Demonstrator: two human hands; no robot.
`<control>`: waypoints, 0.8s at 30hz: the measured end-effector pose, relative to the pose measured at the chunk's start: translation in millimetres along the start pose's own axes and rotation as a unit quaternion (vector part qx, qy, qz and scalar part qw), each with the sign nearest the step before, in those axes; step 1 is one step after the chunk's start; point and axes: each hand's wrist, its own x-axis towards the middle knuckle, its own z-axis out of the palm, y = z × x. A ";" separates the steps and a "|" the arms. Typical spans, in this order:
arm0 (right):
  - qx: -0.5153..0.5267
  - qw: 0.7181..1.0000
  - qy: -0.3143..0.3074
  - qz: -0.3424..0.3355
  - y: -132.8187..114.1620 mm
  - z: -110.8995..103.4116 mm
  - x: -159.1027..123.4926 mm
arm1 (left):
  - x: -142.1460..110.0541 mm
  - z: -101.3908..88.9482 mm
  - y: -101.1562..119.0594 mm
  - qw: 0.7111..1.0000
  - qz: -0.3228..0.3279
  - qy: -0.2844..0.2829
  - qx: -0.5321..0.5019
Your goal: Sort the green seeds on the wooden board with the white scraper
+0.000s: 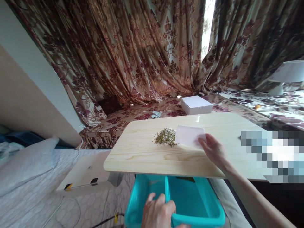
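Note:
On the pale wooden tabletop lies a loose pile of small green grains. My right hand pinches the right end of a thin, translucent white plastic sheet, whose left edge meets the pile. Below the table's near edge sits a two-compartment turquoise bin. My left hand is closed over its near rim beside the divider, fingers curled toward the left compartment. A dark greenish patch shows at the far end of the right compartment, partly hidden under the tabletop.
Behind the table are a white box and a small light-blue cloth on a floral-covered ledge. A flat white carton lies on the bed at left. A cable runs beside the bin. A lamp stands at right.

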 end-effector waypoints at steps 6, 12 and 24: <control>0.040 0.999 -0.035 -0.010 -3.2 4.5 -6.4 | 2.8 3.7 -1.4 1.000 0.004 0.004 0.009; 0.030 0.999 -0.037 0.006 -8.0 1.1 -9.9 | 2.8 5.4 -3.0 1.000 0.001 -0.001 0.004; 0.074 0.996 -0.054 0.003 -25.6 -6.5 -19.1 | 2.1 0.4 -0.9 1.000 0.000 -0.027 -0.004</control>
